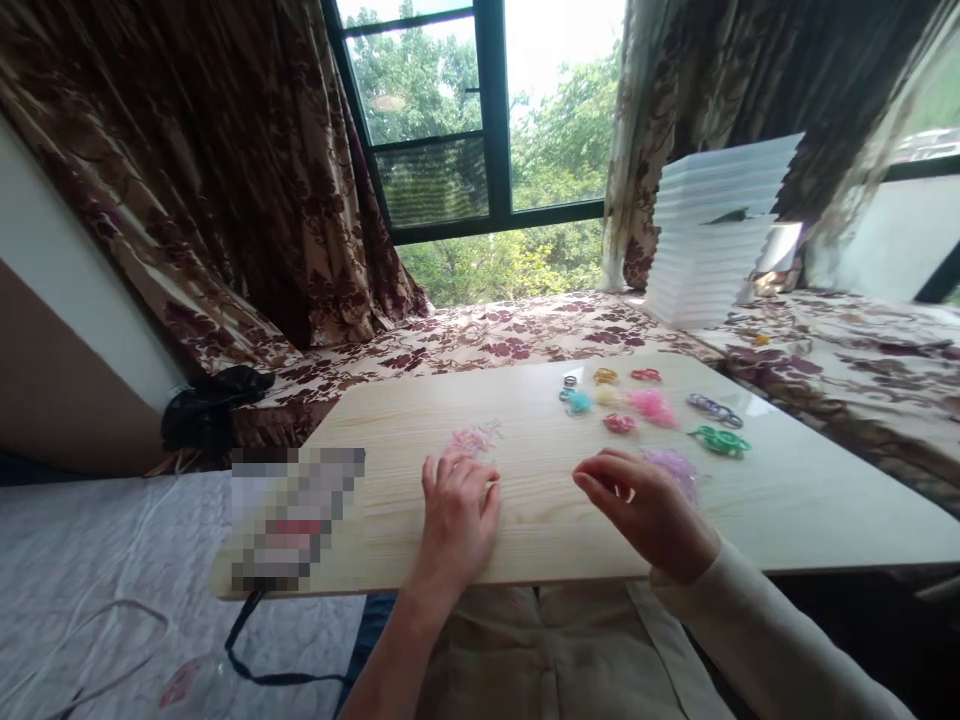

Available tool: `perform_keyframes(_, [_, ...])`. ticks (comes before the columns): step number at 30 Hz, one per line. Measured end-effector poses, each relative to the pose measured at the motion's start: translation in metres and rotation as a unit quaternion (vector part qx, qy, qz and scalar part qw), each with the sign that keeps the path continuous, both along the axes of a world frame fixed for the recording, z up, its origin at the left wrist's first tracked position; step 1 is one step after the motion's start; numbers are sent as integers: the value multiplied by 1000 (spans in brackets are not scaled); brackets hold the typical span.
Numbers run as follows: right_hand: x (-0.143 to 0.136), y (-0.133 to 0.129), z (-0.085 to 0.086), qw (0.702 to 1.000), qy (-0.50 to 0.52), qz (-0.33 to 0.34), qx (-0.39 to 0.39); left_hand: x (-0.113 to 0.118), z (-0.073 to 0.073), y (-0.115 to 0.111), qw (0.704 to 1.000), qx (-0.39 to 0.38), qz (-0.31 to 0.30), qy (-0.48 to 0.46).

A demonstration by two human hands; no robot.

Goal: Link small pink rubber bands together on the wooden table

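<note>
On the pale wood table, my left hand (459,508) rests palm down, fingers bent and a little apart, with nothing visible in it. Its fingertips are beside a small loose pile of pink and pale pieces (474,438). My right hand (651,512) is raised slightly to the right, thumb and fingers pinched together; anything between them is too small to make out. Partly behind that hand lies a heap of light purple pieces (679,470). Beyond it are a pink heap (652,407), a green bundle (720,441) and a dark pink bundle (619,424).
Purple-grey (714,409), red (646,375), gold (604,376) and turquoise bundles (577,401) lie toward the table's (405,410) far right. A blurred-out object (300,520) with a black strap lies at the left edge. A white pleated stack (712,240) stands behind, near the window.
</note>
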State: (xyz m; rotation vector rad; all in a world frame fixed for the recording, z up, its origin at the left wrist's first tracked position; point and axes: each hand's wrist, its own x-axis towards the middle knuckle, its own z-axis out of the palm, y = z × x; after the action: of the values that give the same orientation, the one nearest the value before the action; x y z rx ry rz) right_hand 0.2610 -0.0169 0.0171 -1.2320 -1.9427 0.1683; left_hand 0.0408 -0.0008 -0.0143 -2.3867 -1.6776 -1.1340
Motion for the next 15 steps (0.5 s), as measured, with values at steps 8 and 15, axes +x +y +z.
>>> perform_keyframes(8, [119, 14, 21, 980, -78, -177, -54, -1, -7, 0, 999, 41, -1, 3])
perform_keyframes(15, [168, 67, 15, 956, -137, -240, -96, -2, -10, 1, 999, 50, -1, 11])
